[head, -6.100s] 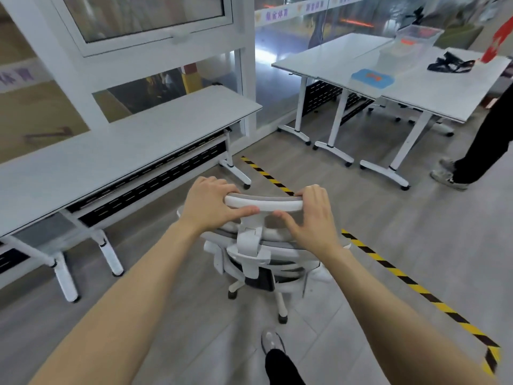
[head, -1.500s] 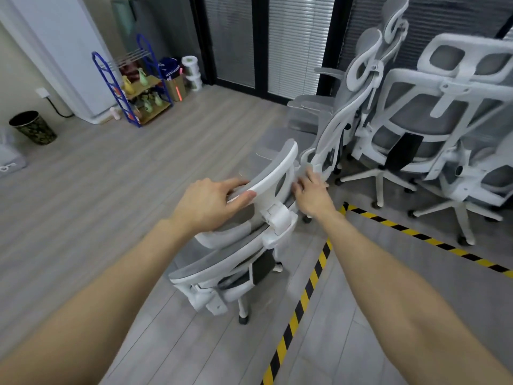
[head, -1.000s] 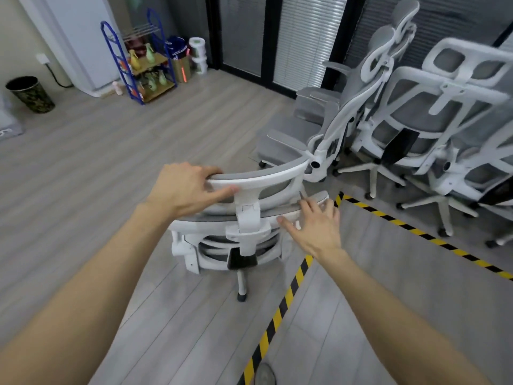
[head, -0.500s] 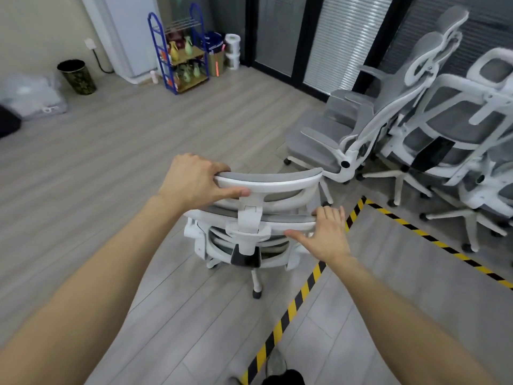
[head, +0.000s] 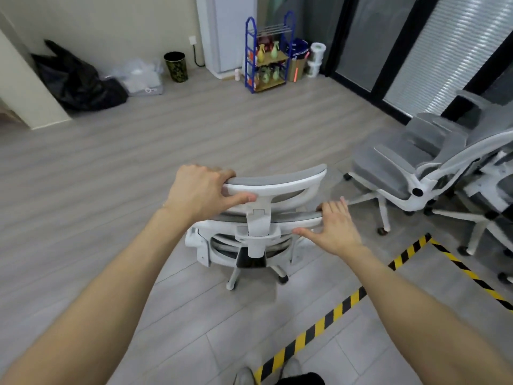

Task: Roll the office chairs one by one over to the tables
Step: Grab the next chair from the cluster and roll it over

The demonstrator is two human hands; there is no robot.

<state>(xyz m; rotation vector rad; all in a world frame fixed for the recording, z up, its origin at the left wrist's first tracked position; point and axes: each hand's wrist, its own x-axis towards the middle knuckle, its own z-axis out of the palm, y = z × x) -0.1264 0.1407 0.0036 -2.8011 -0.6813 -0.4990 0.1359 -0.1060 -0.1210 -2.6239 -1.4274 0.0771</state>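
Observation:
A white-framed office chair (head: 258,234) with grey mesh stands in front of me, its back toward me. My left hand (head: 200,194) grips the left end of its headrest (head: 280,182), fingers over the top and thumb underneath. My right hand (head: 331,227) rests with straight fingers on the right part of the backrest's top edge. No table is in view.
Other white-and-grey office chairs (head: 410,168) crowd the right side. Yellow-black floor tape (head: 333,312) runs diagonally at lower right. By the far wall are a blue shelf rack (head: 268,54), a dark bin (head: 176,66) and black bags (head: 80,81). My shoes (head: 266,370) show at the bottom edge.
The chair has swung so its back faces me squarely and has moved left, away from the other chairs. My right hand shifted from the headrest down to the backrest edge.

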